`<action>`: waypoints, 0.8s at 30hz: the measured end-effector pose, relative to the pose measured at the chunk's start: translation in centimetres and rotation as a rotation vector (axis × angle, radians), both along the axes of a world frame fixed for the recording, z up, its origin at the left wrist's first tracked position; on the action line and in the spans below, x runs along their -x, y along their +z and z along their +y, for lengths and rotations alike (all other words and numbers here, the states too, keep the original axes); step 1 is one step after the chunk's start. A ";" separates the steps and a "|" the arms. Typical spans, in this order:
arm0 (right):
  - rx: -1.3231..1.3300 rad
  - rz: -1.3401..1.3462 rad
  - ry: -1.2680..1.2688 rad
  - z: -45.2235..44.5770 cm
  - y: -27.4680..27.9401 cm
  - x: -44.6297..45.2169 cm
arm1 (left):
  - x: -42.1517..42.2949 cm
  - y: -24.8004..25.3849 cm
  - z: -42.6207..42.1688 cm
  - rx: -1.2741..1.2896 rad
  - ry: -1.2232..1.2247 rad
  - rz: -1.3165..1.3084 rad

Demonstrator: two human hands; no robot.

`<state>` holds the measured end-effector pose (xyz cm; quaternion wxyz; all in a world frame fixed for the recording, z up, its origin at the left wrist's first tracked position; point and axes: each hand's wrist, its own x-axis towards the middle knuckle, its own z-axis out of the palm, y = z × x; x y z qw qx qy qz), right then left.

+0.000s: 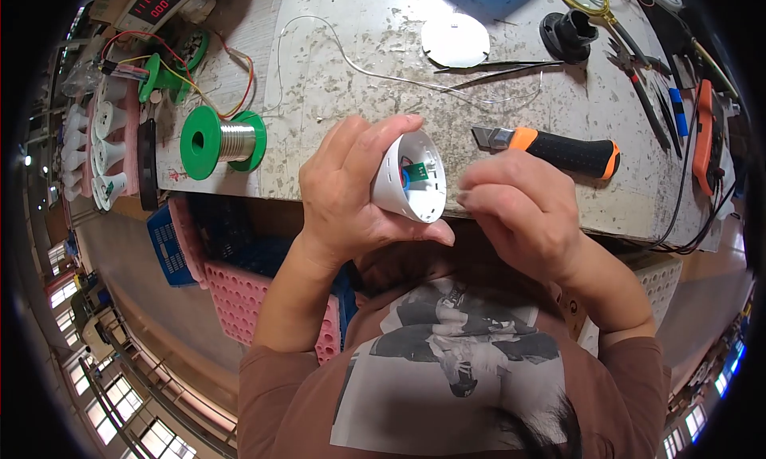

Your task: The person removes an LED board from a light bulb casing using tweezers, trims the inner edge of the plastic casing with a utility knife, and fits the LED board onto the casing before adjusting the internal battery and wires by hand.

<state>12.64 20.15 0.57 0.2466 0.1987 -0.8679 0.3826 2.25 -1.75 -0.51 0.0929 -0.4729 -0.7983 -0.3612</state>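
My left hand (337, 184) is wrapped round a white cup-shaped plastic housing (389, 189), its open end tilted towards the right. Inside the housing show a small green circuit board (417, 172) and blue and red wires. Just right of the rim, apart from it, is my right hand (527, 208), its fingers curled and pinched together. Whatever may be between those fingertips is hidden. Beyond my right hand lies a utility knife (566, 150) with a black and orange handle, its blade end pointing left.
A green spool of solder wire (197, 142) stands left. Tweezers (511, 66), a white disc (455, 40) and a black round part (568, 36) lie at the back. Pliers (645, 100) and an orange meter (704, 136) are right. White housings (109, 152) stand far left.
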 end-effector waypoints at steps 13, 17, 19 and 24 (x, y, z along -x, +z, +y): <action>0.087 -0.022 0.086 -0.5 -0.8 1.0 | 0.2 -0.3 0.2 -0.099 -0.066 0.069; 0.218 -0.114 -0.002 0.4 -0.4 0.3 | -0.3 0.5 0.0 0.007 -0.043 0.079; 0.256 -0.130 -0.014 0.7 -0.1 -0.3 | -0.2 0.2 0.1 -0.027 -0.045 0.091; 0.231 -0.206 0.147 1.2 0.7 -2.0 | -0.2 -1.2 1.0 -0.171 -0.045 0.125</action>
